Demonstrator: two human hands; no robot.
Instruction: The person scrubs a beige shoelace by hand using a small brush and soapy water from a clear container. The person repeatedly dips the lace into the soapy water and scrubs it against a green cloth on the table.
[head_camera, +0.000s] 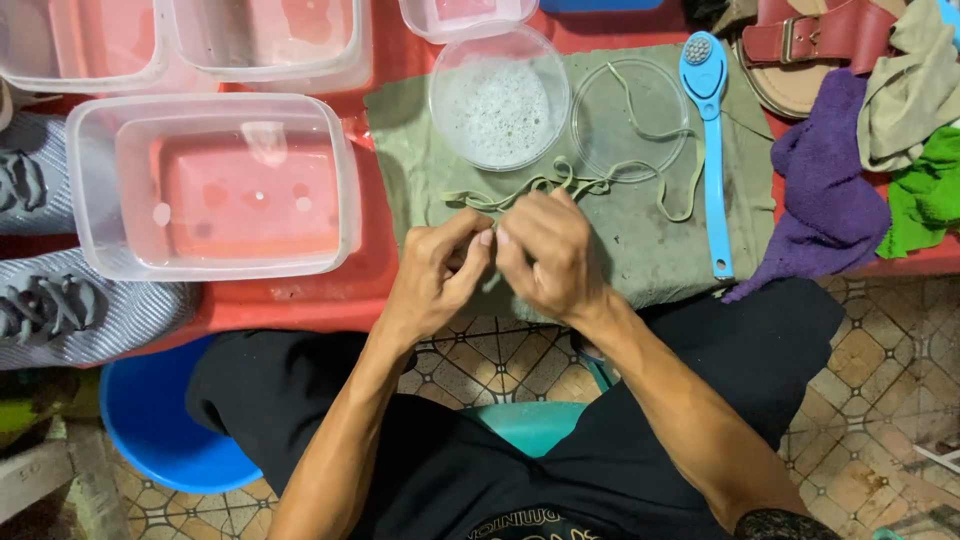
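Greenish shoelace (560, 185) sprawled crosswise, pinched by both hands (500, 255).

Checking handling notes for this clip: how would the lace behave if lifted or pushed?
The lace is probably floppy: it lies in loose loops on the cloth. Likely light, being thin and flat. Pushed, it would probably bunch up rather than slide; both hands pinch one end.
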